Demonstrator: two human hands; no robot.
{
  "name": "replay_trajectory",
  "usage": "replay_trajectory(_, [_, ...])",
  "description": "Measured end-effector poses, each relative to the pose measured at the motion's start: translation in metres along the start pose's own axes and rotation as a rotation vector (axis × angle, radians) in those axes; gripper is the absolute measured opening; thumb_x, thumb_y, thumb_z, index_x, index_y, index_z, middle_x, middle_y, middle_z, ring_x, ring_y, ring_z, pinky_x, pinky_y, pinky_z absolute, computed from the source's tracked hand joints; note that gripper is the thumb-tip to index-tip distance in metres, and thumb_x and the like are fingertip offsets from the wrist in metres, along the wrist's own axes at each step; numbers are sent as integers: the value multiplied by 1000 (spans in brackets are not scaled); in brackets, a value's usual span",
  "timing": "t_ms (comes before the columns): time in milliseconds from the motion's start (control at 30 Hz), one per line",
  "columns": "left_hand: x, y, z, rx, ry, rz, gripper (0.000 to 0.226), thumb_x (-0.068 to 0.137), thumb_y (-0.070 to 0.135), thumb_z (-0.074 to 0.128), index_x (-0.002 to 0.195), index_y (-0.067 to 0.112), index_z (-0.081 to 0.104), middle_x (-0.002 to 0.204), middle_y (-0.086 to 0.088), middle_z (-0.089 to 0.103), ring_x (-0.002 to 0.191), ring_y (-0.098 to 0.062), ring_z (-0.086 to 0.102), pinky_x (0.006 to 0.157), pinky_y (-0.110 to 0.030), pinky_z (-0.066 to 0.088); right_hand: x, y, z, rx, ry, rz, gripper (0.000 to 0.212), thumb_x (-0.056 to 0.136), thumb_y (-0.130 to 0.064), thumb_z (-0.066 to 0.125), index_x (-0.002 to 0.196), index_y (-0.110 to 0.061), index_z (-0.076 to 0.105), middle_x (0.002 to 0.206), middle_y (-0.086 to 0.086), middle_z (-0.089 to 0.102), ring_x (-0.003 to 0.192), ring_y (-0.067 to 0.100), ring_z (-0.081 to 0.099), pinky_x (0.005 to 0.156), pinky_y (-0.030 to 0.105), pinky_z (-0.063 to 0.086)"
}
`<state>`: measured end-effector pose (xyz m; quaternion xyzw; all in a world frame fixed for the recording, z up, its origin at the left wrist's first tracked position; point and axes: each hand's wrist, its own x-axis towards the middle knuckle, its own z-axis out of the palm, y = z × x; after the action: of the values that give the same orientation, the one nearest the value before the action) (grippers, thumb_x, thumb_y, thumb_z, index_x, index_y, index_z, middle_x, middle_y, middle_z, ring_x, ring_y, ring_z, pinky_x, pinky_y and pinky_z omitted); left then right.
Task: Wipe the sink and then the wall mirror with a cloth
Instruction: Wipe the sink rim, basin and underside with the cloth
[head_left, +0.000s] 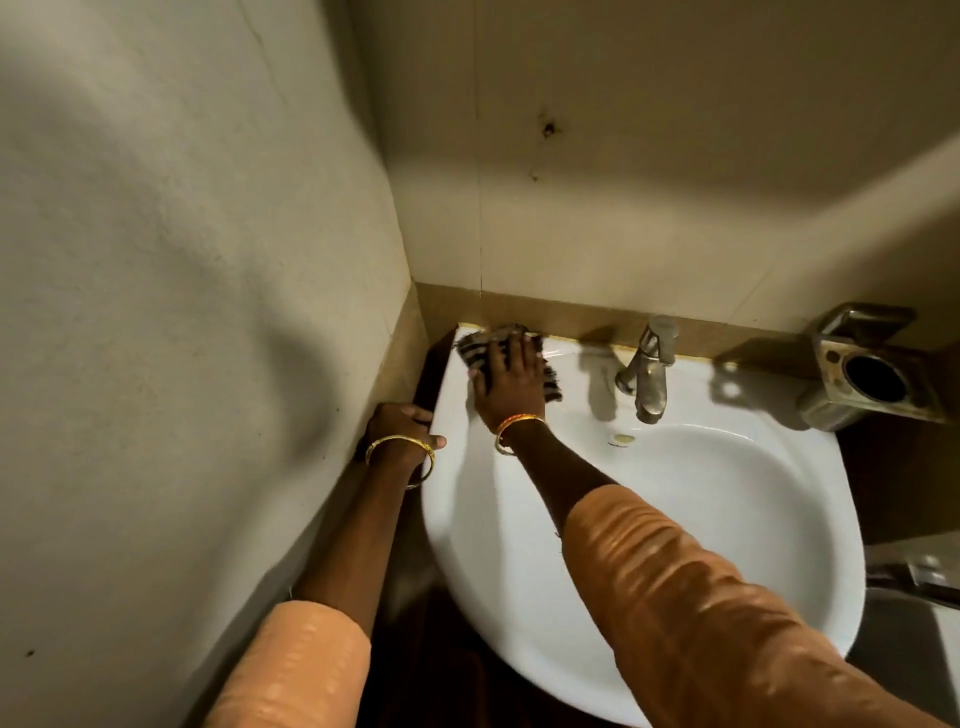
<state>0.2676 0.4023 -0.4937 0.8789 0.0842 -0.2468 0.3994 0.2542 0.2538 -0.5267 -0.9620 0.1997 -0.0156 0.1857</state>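
Striped cloth (485, 353) lies pinned under her flat, spread right hand (506, 382) at the sink (727, 519)'s back-left corner while her left hand (402, 428) grips the rim; pressing sideways could bump the tap (647, 371).

Right hand (506, 382) palm down, fingers spread flat, arm stretched forward and leftward, bangles at wrist. Left hand (402, 428) lower and leftward, fingers curled over an edge, thumb pointing right, bangle at wrist, arm extended.
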Motion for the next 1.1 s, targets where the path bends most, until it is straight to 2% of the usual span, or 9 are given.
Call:
replay_trajectory(100, [-3, 1, 2, 45, 35, 28, 40, 60, 1, 84, 98, 9, 72, 99, -12, 74, 92, -30, 69, 90, -41, 54, 11, 20, -1, -57, 38, -48, 49, 97, -32, 34, 142, -13, 36, 152, 16, 30, 143, 33, 22, 117, 45, 13])
replay_trajectory(200, [-2, -2, 2, -4, 13, 40, 45, 61, -1, 83, 104, 4, 70, 104, -17, 72, 96, -34, 67, 92, -44, 53, -4, 55, -4, -21, 212, 251, 50, 96, -30, 27, 140, -8, 38, 149, 18, 35, 138, 39, 30, 114, 50, 19])
replay_trajectory(367, [3, -4, 2, -39, 0, 30, 44, 57, -4, 84, 99, 2, 71, 98, -19, 72, 92, -34, 69, 88, -45, 55, 0, 37, -7, 35, 195, 486, 55, 94, -20, 35, 146, -3, 23, 155, 20, 18, 145, 36, 12, 118, 49, 6])
replay_trajectory(567, [0, -3, 3, -34, -1, 37, 44, 63, 0, 82, 105, 1, 68, 105, -17, 71, 97, -34, 67, 92, -44, 52, 16, -45, 10, -55, 47, 156, 51, 89, -14, 44, 137, 1, 38, 142, 31, 37, 134, 46, 31, 112, 54, 21])
replay_trajectory(667, [-1, -3, 3, -45, -10, 42, 44, 62, -2, 82, 104, -1, 68, 106, -20, 71, 96, -34, 67, 93, -45, 52, 19, -33, 7, -186, 27, 69, 48, 71, -18, 62, 118, -6, 60, 118, 25, 62, 110, 43, 57, 96, 54, 44])
replay_trajectory(733, [-1, 0, 0, -26, -7, 37, 43, 61, -2, 82, 102, -1, 69, 103, -20, 72, 94, -35, 68, 91, -44, 53, 14, -12, 2, -244, 36, 25, 48, 68, -19, 60, 115, -9, 63, 113, 19, 66, 106, 40, 60, 94, 54, 45])
replay_trajectory(867, [-3, 0, 1, 50, 20, 44, 43, 59, 0, 84, 100, 5, 72, 99, -16, 73, 90, -31, 69, 87, -42, 55, 0, 38, -9, -194, 169, 298, 44, 73, -15, 57, 117, -6, 61, 115, 20, 64, 105, 42, 59, 91, 53, 46])
replay_trajectory(1000, [-6, 1, 5, 27, 86, 27, 40, 61, -2, 82, 99, 6, 72, 100, -16, 73, 91, -31, 69, 88, -38, 55, 2, 51, -18, -61, 125, 432, 51, 87, -6, 41, 137, 1, 36, 139, 26, 40, 131, 45, 32, 107, 52, 26])
replay_trajectory(1100, [-6, 3, 6, 8, 92, 4, 40, 62, -6, 80, 100, 4, 71, 102, -17, 73, 92, -30, 69, 87, -35, 55, 10, 22, -9, -70, 147, 456, 46, 82, -8, 47, 126, 3, 48, 127, 29, 51, 120, 46, 45, 100, 51, 36])
